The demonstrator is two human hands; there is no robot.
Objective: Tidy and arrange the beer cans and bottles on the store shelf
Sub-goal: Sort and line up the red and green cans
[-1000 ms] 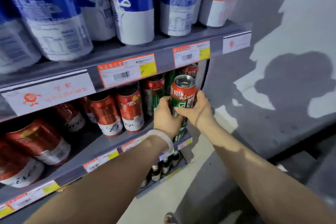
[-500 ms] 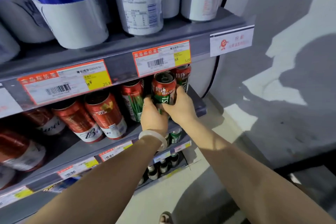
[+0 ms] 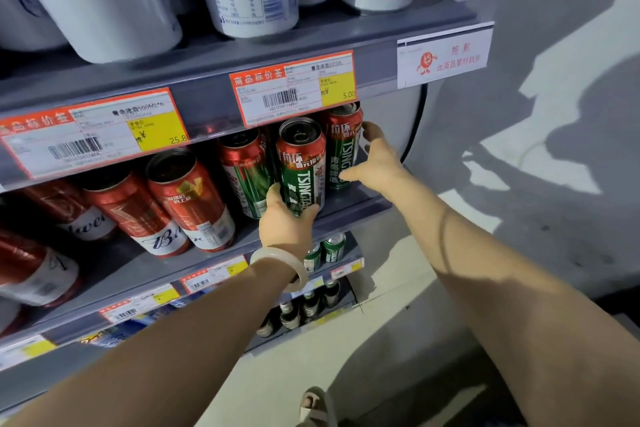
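Beer cans fill the middle shelf [image 3: 349,204], grey metal, standing at the level of both hands. Upper shelf [image 3: 346,45] above the hands carries big white-and-blue cans [image 3: 104,0], tops out of frame. Price tags [image 3: 294,90] run along its front edge, just above the right hand; a white notice card [image 3: 445,59] sits further right of them.

Red cans [image 3: 188,199] stand left of the left hand, tilted in the wide-angle view, white band at the bottom. Green can [image 3: 302,163] with a red top band stands upright near the shelf's front edge; left hand [image 3: 285,225] grips its lower part, thumb on the left side, fingers curled round the right. White bangle [image 3: 282,267] on that wrist.

Second green can [image 3: 343,146] stands behind and to the right, at the shelf's right end. Right hand [image 3: 377,158] reaches to it with fingers spread and straight: thumb touches its lower side, fingertips near its top. Not curled round it.

Third green-and-red can [image 3: 244,170] stands just left of the gripped one, partly hidden.

Below the left wrist: small green cans [image 3: 334,248] on the next shelf down, dark bottles [image 3: 294,314] under those. Sandalled foot [image 3: 317,407] on the floor at the bottom edge.
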